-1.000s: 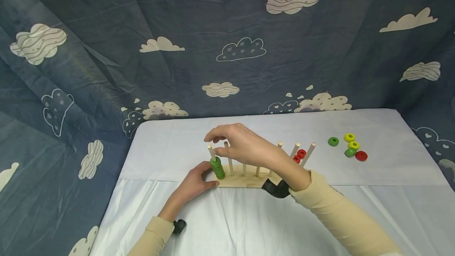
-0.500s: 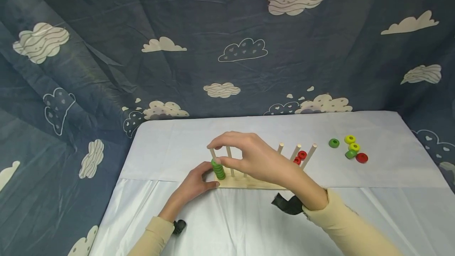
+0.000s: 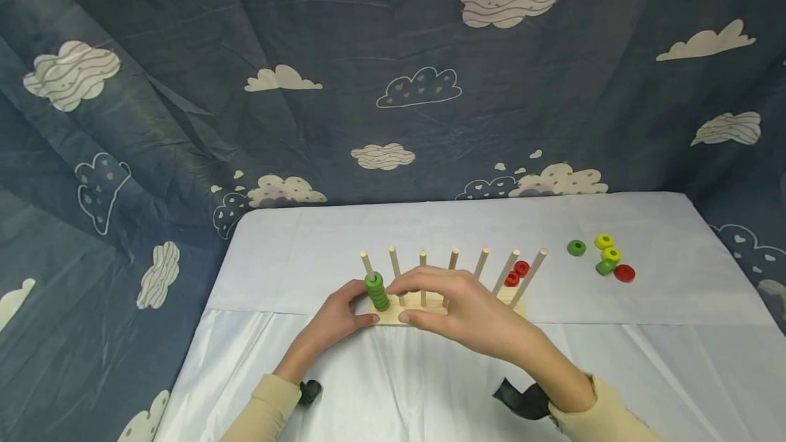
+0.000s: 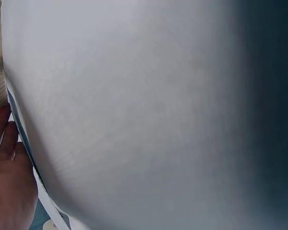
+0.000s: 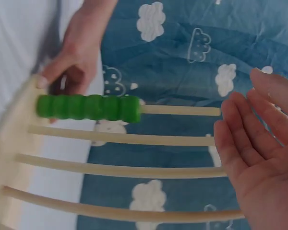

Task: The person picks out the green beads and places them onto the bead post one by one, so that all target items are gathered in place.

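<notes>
A wooden peg stand [image 3: 393,317] with several upright pegs lies on the white cloth. Its leftmost peg carries a stack of green beads [image 3: 377,292], seen sideways in the right wrist view as a green row [image 5: 89,107]. My left hand [image 3: 339,312] holds the stand's left end, thumb at the front corner and fingers behind. In the left wrist view, that hand [image 4: 12,187] has its fingers at the base's end. My right hand [image 3: 469,302] hovers in front of the middle pegs, holding nothing. Its fingers [image 5: 240,129] are relaxed in the right wrist view.
Two red beads [image 3: 521,268] lie behind the stand's right end. Farther right on the cloth are a green bead [image 3: 576,247], two yellow beads [image 3: 604,242], another green bead [image 3: 605,266] on its side and a red bead [image 3: 624,273]. A patterned curtain [image 3: 344,33] rises behind.
My right hand was over the leftmost peg, touched the top of the green stack, then moved right and down away from it. The left hand has stayed put.
</notes>
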### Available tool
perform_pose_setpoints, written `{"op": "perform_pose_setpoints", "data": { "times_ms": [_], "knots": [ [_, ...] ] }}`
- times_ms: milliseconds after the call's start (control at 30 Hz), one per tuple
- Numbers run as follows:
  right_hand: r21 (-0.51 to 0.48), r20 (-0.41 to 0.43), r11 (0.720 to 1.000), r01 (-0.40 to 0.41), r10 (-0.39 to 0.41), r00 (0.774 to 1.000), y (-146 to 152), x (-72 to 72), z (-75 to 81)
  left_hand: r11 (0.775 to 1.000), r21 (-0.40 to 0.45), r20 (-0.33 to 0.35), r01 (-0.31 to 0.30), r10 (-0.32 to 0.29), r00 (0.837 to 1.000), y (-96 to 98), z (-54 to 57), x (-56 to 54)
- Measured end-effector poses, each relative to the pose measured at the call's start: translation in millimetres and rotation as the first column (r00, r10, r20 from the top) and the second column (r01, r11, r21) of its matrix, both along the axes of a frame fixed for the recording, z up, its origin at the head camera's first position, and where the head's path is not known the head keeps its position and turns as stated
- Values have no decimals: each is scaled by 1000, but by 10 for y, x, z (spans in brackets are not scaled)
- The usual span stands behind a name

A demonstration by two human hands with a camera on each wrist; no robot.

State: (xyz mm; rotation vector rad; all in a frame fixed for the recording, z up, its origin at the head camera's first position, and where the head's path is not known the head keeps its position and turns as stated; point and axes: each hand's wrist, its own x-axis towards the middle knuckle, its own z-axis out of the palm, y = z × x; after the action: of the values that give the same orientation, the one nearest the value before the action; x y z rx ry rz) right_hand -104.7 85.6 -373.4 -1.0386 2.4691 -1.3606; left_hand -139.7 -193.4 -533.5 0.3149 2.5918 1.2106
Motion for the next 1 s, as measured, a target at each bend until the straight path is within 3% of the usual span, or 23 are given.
{"op": "perform_pose_setpoints", "data": {
  "times_ms": [300, 633, 767, 1000],
  "knots": [
    [7, 113, 995, 101, -101, 988, 147, 138, -225, 1000, 7, 7, -11, 11, 1000, 11, -15, -5],
    [14, 214, 981, 194, -193, 958, 328, 317, -560, 1000, 12, -2, -13, 13, 1000, 19, -1, 8],
    [21, 248, 968, 249, -246, 937, 427, 403, -675, 1000, 7, 3, -17, 17, 1000, 19, -3, 15],
    [32, 292, 918, 394, -386, 875, 649, 520, -873, 1000, 2, 7, -20, 20, 1000, 26, -5, 6]
  ]
}}
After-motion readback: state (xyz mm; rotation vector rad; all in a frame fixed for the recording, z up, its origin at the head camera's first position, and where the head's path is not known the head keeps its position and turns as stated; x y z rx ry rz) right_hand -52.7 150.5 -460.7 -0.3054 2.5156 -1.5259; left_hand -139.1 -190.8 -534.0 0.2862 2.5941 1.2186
